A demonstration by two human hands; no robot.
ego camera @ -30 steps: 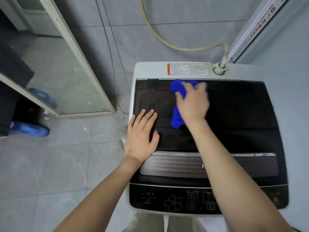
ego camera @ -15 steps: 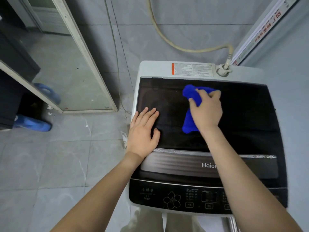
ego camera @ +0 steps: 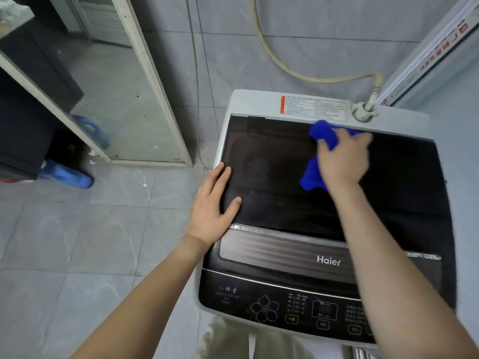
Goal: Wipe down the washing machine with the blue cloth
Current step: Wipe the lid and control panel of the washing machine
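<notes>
Blue cloth (ego camera: 312, 174) under right hand (ego camera: 342, 161), far from left hand (ego camera: 211, 208)

Home laundry corner: washing machine (ego camera: 324, 203), grey tiled floor (ego camera: 77, 242), water hose (ego camera: 298, 73).

The supporting surface is a floor of large grey stone-look tiles (ego camera: 77, 242) with thin pale grout lines. A top-loading washing machine with a light grey body and a dark glossy lid (ego camera: 272, 177) stands on the tiles, close to the grey tiled wall behind it. A blue plastic slipper (ego camera: 67, 174) lies on the tiles at the left, beside the base of a dark cabinet (ego camera: 23, 130). A pale metal door frame (ego camera: 153, 81) meets the floor at a threshold strip between slipper and machine.
</notes>
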